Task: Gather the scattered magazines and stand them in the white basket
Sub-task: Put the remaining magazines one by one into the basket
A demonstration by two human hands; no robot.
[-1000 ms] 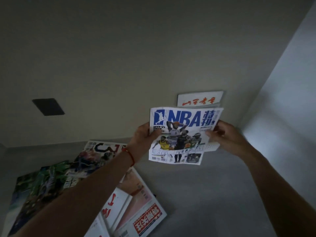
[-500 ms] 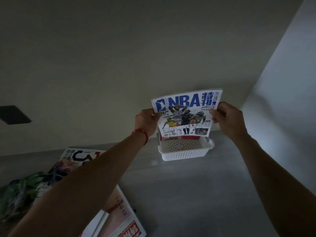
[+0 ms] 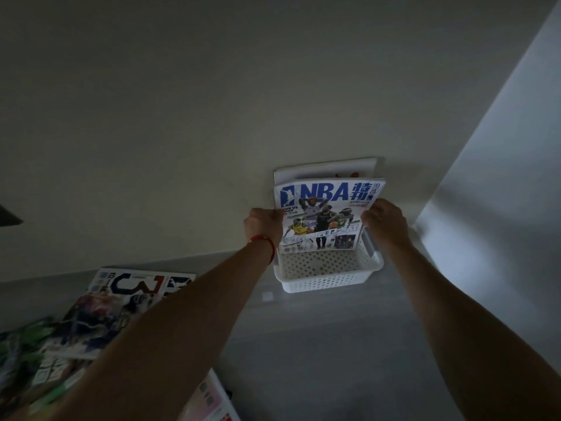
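Both hands are out at arm's length over the white basket (image 3: 329,278), which sits against the wall at the far side of the grey worktop (image 3: 318,344). Between them hangs the NBA magazine (image 3: 326,217), cover facing the person, title at the top. The left hand (image 3: 263,226) pinches its left edge and the right hand (image 3: 384,221) pinches its right edge, so each grip is closed on paper, at about the same height, and neither hand is clearly the nearer one.

What matters here is how the magazine lines up with the basket. Its long axis runs up and down, and its bottom edge has dipped inside the basket's rim, toward the back. Whether that edge touches the perforated floor yet, I cannot tell. Behind it, 1 white magazine (image 3: 324,170) already stands against the wall, only its top strip showing above the NBA title.

My guess is the next move is straight down, then a slight lean back onto that standing copy before the fingers let go.

More magazines lie flat at the near left: 1 with big dark lettering (image 3: 133,302), a green one (image 3: 24,354) overlapping it, and a pinkish one (image 3: 209,402) at the bottom edge of view.
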